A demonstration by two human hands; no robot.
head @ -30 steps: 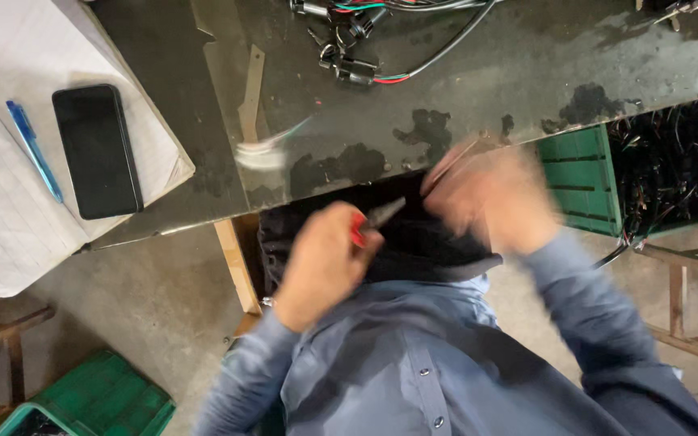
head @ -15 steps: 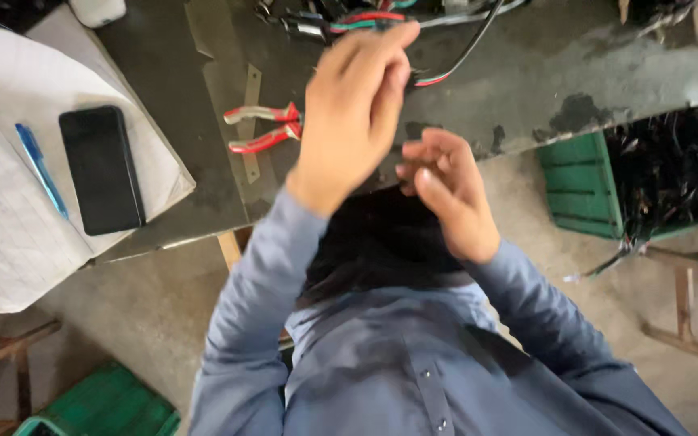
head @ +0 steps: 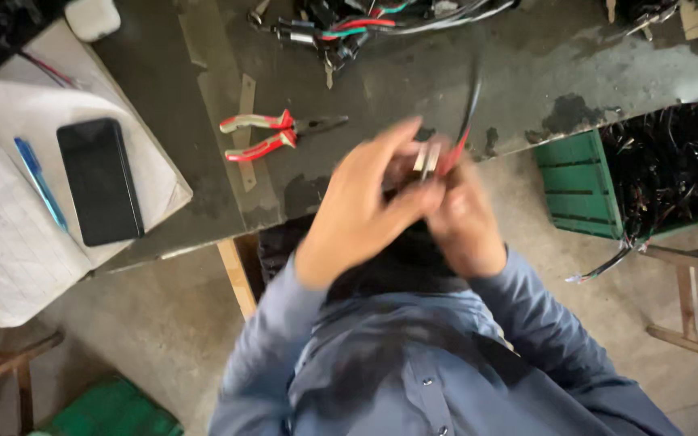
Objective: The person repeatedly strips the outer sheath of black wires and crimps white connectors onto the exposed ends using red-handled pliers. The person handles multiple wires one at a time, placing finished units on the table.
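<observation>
My left hand (head: pixel 361 206) and my right hand (head: pixel 466 226) meet at the near edge of the dark workbench (head: pixel 414 89), blurred by motion. Between the fingertips of both is a small pale connector (head: pixel 426 159). Red and black wires (head: pixel 470 101) run up from it toward the bench. Red-handled pliers (head: pixel 272 133) lie on the bench to the left of my hands, untouched. A tangled wire harness (head: pixel 357 24) lies at the far edge.
A black phone (head: pixel 100 182) and a blue pen (head: pixel 39 182) rest on white papers (head: pixel 10 242) at the left. A green crate (head: pixel 579 186) full of black wires stands on the right, beside a wooden stool frame (head: pixel 688 315). Concrete floor lies below.
My left hand held the red pliers near my lap, then reached over the bench and left them there. Both hands have now come together on the wired connector.
</observation>
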